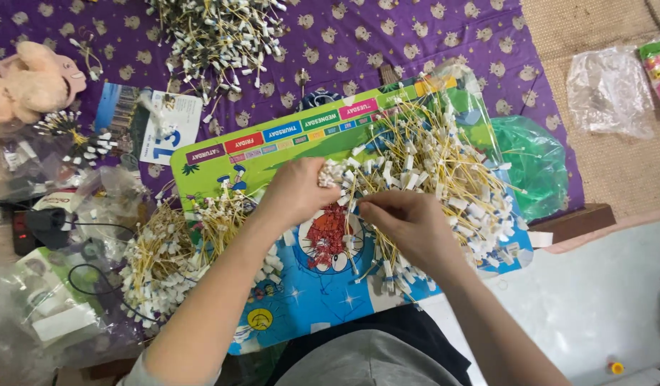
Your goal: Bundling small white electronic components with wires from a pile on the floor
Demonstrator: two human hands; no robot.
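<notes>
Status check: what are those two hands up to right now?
Left hand clutching bundle of white-tagged yellow ties. Right hand pinching one tie. Loose pile crowds board.

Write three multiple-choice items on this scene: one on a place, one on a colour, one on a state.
1. Where is the plush toy?
A. upper left
B. lower right
C. on the board

2. What colour is the patterned cloth?
A. red
B. purple
C. white

3. What is the left hand doing?
A. lying flat and empty
B. gripping a bunch of tagged strings
C. holding the green bag

Key: 1 A, it lies at the cloth's left edge; 2 B, purple shows around the board; 3 B, its fingers close round the bunch.
</notes>
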